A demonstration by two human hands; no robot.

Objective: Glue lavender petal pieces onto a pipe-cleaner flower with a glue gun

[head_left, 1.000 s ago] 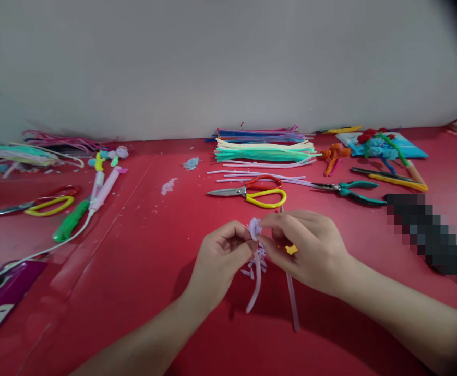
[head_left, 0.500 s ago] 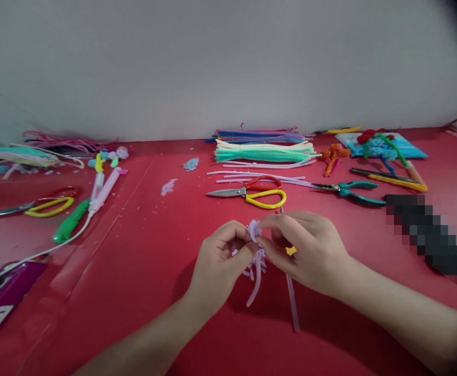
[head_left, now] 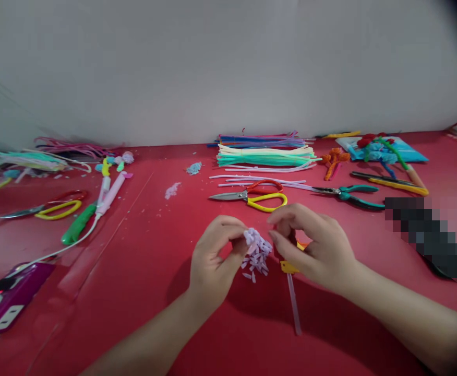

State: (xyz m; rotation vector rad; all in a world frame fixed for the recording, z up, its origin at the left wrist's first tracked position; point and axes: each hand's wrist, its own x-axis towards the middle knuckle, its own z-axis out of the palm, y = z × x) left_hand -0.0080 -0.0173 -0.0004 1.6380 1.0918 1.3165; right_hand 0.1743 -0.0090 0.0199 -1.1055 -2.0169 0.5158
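Observation:
My left hand (head_left: 216, 258) pinches a small lilac pipe-cleaner flower (head_left: 255, 251) with several short tufts sticking out, held just above the red table (head_left: 134, 292). My right hand (head_left: 314, 245) is beside the flower with thumb and forefinger curled close together, a small gap from the tufts. Under the right hand lies a pale stick with a yellow part (head_left: 291, 282) on the table; whether the fingers touch it is hidden.
Red-and-yellow scissors (head_left: 252, 197) lie just beyond my hands, teal pliers (head_left: 348, 194) to their right. Bundles of pipe cleaners (head_left: 265, 151) sit by the wall. At left lie another pair of scissors (head_left: 46, 209), a corded pink-and-green tool (head_left: 91, 209) and a purple power strip (head_left: 7, 305).
The lilac stem that hung down is now tucked up; the flower has tilted towards the left hand. My right fingers have come off it and drawn slightly right. The view shifted a little.

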